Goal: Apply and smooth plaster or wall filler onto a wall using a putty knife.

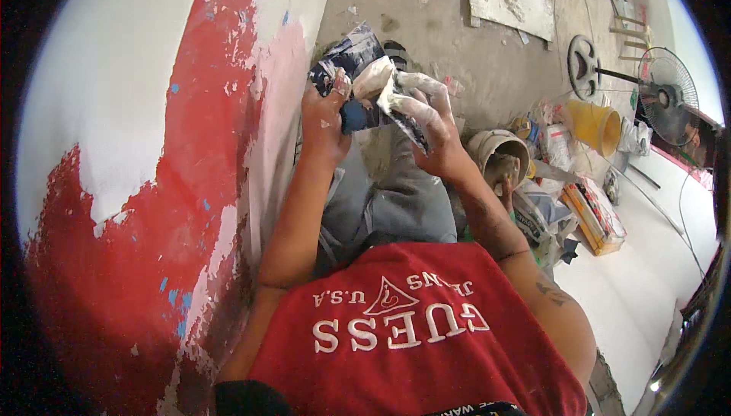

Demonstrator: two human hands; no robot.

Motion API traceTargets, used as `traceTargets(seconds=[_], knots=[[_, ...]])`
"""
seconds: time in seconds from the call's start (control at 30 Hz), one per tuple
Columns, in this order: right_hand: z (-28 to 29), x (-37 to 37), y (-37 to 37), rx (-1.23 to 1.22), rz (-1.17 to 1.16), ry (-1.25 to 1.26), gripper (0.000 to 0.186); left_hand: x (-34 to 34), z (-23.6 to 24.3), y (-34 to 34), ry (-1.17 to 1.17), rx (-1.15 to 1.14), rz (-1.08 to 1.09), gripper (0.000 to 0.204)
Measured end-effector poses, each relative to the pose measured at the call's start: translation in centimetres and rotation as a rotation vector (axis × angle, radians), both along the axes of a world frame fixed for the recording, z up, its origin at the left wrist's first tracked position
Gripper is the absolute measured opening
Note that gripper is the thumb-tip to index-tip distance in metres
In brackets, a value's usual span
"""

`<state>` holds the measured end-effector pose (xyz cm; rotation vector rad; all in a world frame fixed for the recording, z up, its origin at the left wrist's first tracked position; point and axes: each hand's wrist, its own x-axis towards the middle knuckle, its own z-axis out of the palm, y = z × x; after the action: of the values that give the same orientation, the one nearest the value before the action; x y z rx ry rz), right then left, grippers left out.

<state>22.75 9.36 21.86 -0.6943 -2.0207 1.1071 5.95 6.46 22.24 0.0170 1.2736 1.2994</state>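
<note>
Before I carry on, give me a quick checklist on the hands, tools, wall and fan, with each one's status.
1. Left hand gripping its dark flat tool: ok.
2. Right hand holding its dark blade: ok.
3. White paste on the right blade: ok, along its edge.
4. Right fingers clean: not ok, smeared white.
5. Wall evenly coloured: not ok, large red areas beside white.
6. Fan running: cannot tell.

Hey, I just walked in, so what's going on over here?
A person's left hand grips a dark flat tool smeared with white, while the right hand holds a dark blade edged with white paste. The two tools are close together in front of the person; whether they touch is hard to tell. The wall at left is patchy red and white. A yellow bucket and a fan are off to the right.
</note>
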Motion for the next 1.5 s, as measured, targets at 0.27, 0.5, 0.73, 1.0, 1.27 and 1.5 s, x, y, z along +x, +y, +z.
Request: traceTargets(seconds=[0.27,0.5,0.73,1.0,1.27,1.5], knots=[[-10.1,5.3,-0.5,-0.411,0.063,-0.418,0.064,0.6,2.7,-0.3,-0.137,0.274,-0.006,0.023],[-2.8,6.1,5.7,-0.644,-0.243,-0.411,0.060,-1.0,-4.6,0.6,0.225,-0.108,-0.245,0.025],[-3.9,0.9,6.8,-0.143,0.223,-0.750,0.060,-0.2,-6.8,2.3,0.377,-0.091,-0.445,0.031],[-6.9,0.5,3.7,-0.247,0.185,-0.607,0.061,-1.9,-12.6,4.5,0.682,-0.225,-0.768,0.047],[-8.3,-0.1,1.2,-0.287,0.165,-0.484,0.062,-1.5,-15.5,5.8,0.494,-0.254,-0.738,0.039],[-5.8,1.6,1.9,-0.397,0.483,-0.436,0.060,-4.3,-20.5,6.9,0.535,-0.266,-0.654,0.030]])
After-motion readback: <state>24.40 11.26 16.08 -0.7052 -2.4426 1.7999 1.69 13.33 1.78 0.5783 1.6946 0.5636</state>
